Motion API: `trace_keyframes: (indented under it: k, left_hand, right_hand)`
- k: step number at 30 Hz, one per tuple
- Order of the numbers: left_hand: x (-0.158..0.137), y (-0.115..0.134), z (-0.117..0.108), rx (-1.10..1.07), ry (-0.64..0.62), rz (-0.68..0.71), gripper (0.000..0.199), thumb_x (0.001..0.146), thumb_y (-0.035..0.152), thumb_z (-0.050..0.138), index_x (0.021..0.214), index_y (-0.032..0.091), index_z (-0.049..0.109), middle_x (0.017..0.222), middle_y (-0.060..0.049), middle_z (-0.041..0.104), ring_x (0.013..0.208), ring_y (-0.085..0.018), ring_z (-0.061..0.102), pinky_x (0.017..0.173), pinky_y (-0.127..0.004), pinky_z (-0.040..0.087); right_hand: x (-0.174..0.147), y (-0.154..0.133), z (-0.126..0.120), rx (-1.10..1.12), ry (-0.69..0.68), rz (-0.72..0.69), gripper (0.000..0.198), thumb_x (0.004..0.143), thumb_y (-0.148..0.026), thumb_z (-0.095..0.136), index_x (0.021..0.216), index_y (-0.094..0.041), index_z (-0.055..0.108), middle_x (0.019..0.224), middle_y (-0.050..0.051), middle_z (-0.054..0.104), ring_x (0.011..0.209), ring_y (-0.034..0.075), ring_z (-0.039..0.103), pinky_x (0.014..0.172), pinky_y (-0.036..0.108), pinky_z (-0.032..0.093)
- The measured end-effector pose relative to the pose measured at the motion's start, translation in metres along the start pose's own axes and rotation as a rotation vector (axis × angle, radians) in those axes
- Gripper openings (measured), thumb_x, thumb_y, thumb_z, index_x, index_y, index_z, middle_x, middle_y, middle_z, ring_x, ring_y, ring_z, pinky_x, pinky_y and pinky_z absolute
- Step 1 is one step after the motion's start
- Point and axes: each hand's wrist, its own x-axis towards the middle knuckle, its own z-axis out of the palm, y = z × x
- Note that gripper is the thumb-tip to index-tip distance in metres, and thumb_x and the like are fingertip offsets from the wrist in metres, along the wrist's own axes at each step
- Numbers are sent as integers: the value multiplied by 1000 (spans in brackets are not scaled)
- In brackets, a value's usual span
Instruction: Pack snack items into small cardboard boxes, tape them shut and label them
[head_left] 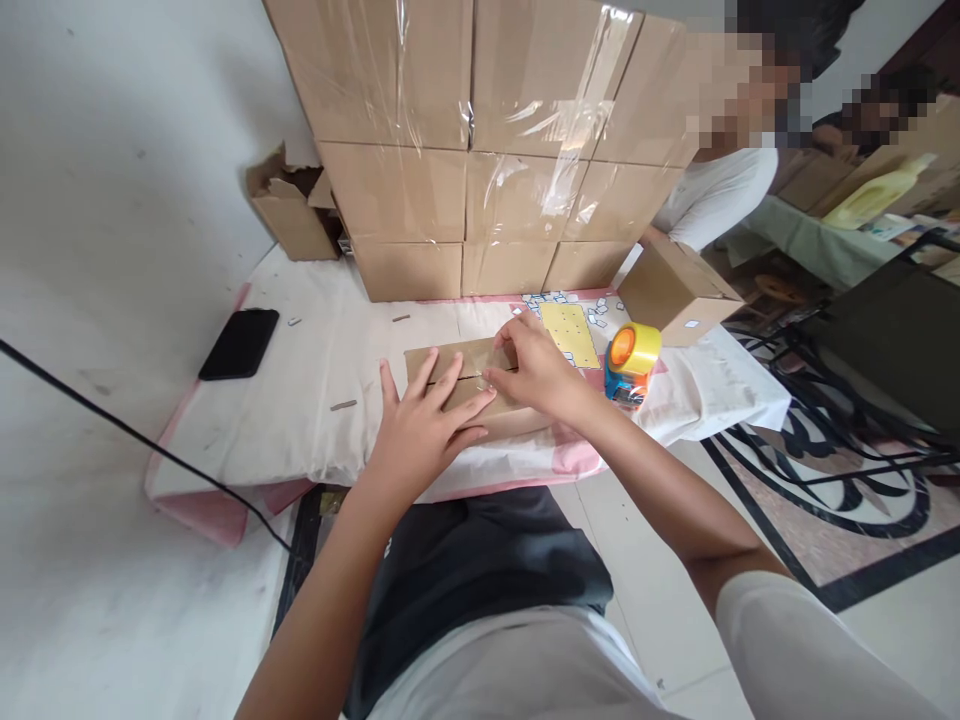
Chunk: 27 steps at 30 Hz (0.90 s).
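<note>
At the far left, well out from the left hand, a black cable slants down across the wall; nearer, though still apart from that hand, a flat black device lies on the tablecloth. A torn-open carton stands beyond it, and a small brown strip lies just left of the left hand. That hand is palm down, fingers spread wide, pressing on the top of a small cardboard box without gripping it. The box lies under and between both hands; beyond them rises a stack of taped cartons. The right hand is partly curled at the box's right part, thumb and fingertips close together by the seam; whether they pinch any tape I cannot tell. Just right of it, a yellow tape roll sits on a blue-and-orange dispenser. Farther out on that side are another carton and a person in a white sleeve.
</note>
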Motion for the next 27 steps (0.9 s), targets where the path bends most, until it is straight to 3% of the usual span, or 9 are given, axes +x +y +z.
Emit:
trace_keyframes:
  k: [8, 12, 14, 18, 22, 25, 27]
  left_hand:
    - [0, 4, -1, -15, 10, -32, 41, 98, 49, 48, 135, 39, 60, 158, -7, 43, 149, -37, 32, 115, -78, 8]
    - [-3, 2, 1, -43, 13, -6, 40, 98, 45, 50, 136, 38, 59, 150, -4, 54, 148, -34, 35, 118, -76, 2]
    - [-2, 0, 1, -58, 4, 15, 40, 99, 43, 49, 137, 37, 58, 145, -4, 59, 145, -32, 41, 119, -73, -4]
    - [10, 3, -6, -72, -28, -17, 38, 100, 40, 48, 136, 34, 59, 141, -4, 62, 135, -28, 52, 123, -67, -2]
    - [30, 14, -10, 9, -69, -116, 44, 92, 37, 59, 135, 26, 60, 138, -8, 65, 125, -32, 58, 121, -63, 19]
    - [37, 16, 0, 39, -27, -82, 52, 90, 39, 61, 140, 25, 56, 144, -9, 59, 131, -34, 54, 121, -59, 22]
    - [36, 13, 10, 39, 17, -39, 61, 92, 41, 57, 150, 26, 44, 152, -7, 51, 137, -32, 50, 121, -54, 24]
  right_hand:
    - [42, 14, -11, -273, 149, 41, 46, 72, -39, 80, 102, -18, 52, 113, 13, 55, 109, 32, 49, 91, 43, 41]
    - [45, 11, -20, -211, -135, 9, 39, 79, -54, 72, 95, -20, 59, 105, 9, 63, 101, 28, 57, 88, 39, 41]
    - [46, 7, -21, -218, -268, 83, 46, 78, -65, 70, 91, -21, 61, 98, 7, 67, 93, 27, 60, 82, 36, 41]
    - [54, 3, -18, -284, -292, 209, 59, 73, -75, 68, 94, -20, 63, 102, 12, 71, 92, 30, 63, 75, 36, 42]
    - [52, -1, -10, -360, -209, 153, 58, 82, -74, 58, 94, -18, 66, 106, 17, 71, 104, 36, 62, 82, 42, 44]
    - [44, 0, -5, -379, -144, 150, 49, 95, -62, 48, 94, -17, 67, 105, 19, 71, 106, 36, 62, 85, 45, 43]
    - [39, 10, -6, -300, -113, 92, 37, 99, -48, 47, 93, -17, 67, 101, 16, 71, 99, 31, 63, 82, 40, 44]
